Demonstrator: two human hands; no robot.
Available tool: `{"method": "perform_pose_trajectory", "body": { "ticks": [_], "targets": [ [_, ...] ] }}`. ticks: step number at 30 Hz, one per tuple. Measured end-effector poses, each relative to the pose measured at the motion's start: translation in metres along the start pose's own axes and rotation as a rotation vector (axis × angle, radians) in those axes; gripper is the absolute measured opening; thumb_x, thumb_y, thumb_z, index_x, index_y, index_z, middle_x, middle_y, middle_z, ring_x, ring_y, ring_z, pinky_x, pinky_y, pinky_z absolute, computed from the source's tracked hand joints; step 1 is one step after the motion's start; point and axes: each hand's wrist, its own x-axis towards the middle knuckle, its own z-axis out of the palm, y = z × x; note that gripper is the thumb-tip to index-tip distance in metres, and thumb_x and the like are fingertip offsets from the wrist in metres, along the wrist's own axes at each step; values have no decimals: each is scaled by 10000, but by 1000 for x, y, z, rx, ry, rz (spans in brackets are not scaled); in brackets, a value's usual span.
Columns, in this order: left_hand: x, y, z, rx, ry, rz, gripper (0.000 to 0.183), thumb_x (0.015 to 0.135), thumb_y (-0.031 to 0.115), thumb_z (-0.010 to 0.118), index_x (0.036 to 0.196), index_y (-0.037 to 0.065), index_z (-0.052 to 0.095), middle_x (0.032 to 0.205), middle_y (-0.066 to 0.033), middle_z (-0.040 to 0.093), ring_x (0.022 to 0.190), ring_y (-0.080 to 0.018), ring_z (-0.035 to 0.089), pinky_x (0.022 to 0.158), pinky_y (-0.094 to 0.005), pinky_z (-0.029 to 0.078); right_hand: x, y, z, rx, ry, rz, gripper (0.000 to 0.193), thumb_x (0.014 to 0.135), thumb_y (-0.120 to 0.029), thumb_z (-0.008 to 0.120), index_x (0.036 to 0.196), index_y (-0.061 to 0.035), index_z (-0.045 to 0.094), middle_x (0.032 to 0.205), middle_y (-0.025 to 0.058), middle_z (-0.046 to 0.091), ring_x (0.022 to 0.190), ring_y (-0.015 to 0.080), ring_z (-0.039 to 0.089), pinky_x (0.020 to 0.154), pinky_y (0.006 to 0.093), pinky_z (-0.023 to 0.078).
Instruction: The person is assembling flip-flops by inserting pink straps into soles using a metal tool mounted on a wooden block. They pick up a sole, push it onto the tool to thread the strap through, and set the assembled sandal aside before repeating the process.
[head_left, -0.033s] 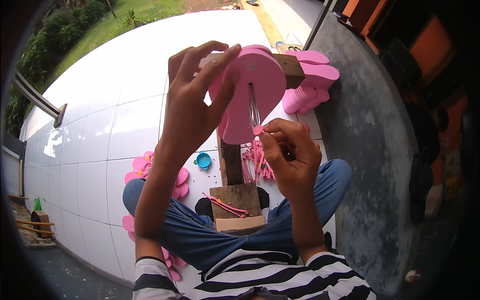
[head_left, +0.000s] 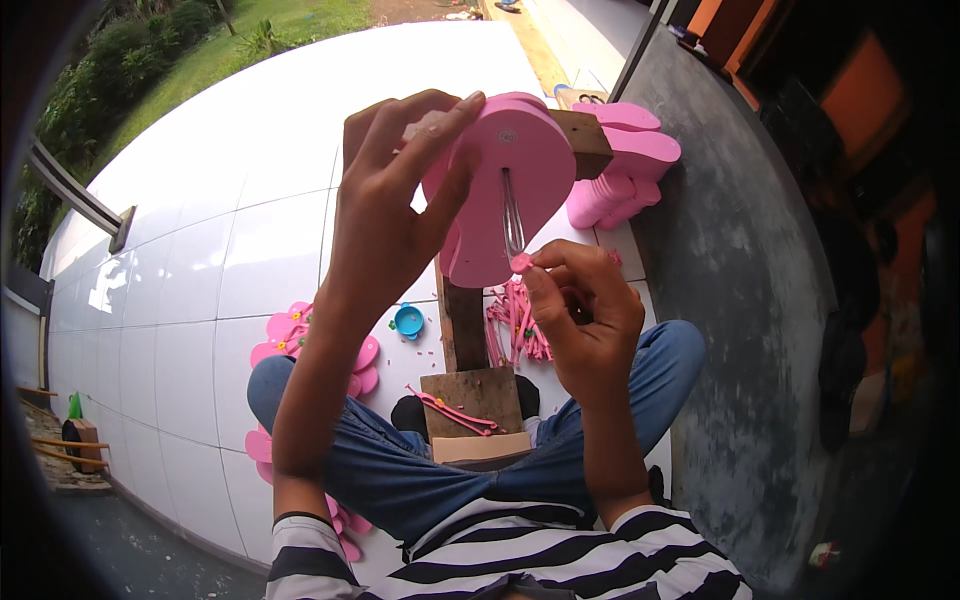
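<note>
Pink sandal sole (head_left: 500, 190) is held up at chest height above the person's lap, over the white tiled floor (head_left: 200, 250), its underside facing the camera. The left hand (head_left: 385, 215) wraps it from the left, fingers closed over its top and edge. A thin metal loop tool (head_left: 513, 222) runs down the middle of the sole. The right hand (head_left: 585, 315) has thumb and forefinger pressed together on a small pink strap plug (head_left: 521, 263) just below the tool's lower end.

The likeliest trouble, as I judge it, is the plug slipping out of the pinch, since so little of it is gripped; the sole could also twist in the left hand, because it is held on one side only. The foam might tear at the hole if the tool is dragged at an angle.

Counted: one sole in hand, one tool, one plug. One wooden post (head_left: 462, 320) stands on a wooden block (head_left: 478, 395) between the knees, with one loose pink strap (head_left: 450, 410) lying on the block. One small blue cap (head_left: 408, 320) lies on the floor left of the post. A bundle of pink straps (head_left: 518, 325) lies right of it, too tangled to count. One stack of pink soles (head_left: 618, 170) stands near the floor's right edge, and finished pink sandals (head_left: 300, 335) lie by the left knee; their numbers cannot be told.
</note>
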Motion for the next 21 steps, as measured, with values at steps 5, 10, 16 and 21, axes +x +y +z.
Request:
{"method": "perform_pose_trajectory", "body": {
  "ticks": [5,10,16,21],
  "targets": [
    [5,2,-5,94,45,66,378,860,101,741,1234,133,691,1237,-109,599,1036,-224,614,815,-322,575,11,-8,-2,-45,-25,64,142,900,-69,688,1037,-40,665,744,21,657,551,12,484,476,203,333],
    [0,9,-3,95,43,5,377,846,113,761,1217,135,700,1197,-90,608,988,-191,619,790,-312,568,24,-4,-4,-242,-42,-50,150,883,-71,703,1027,-41,676,795,71,670,578,108,579,494,264,418],
    [5,15,-5,40,75,54,305,836,103,771,1128,69,691,1072,-104,661,908,-191,656,740,-324,564,23,-6,-14,-449,-61,-339,131,849,-53,731,975,-50,695,768,63,651,582,149,585,496,292,435],
    [3,20,2,-15,59,43,253,849,92,762,1080,50,667,1036,-104,673,862,-168,653,723,-317,547,42,-3,-16,-212,-103,-182,126,832,-3,734,953,-29,710,729,19,642,563,69,530,502,207,390]
  ]
}}
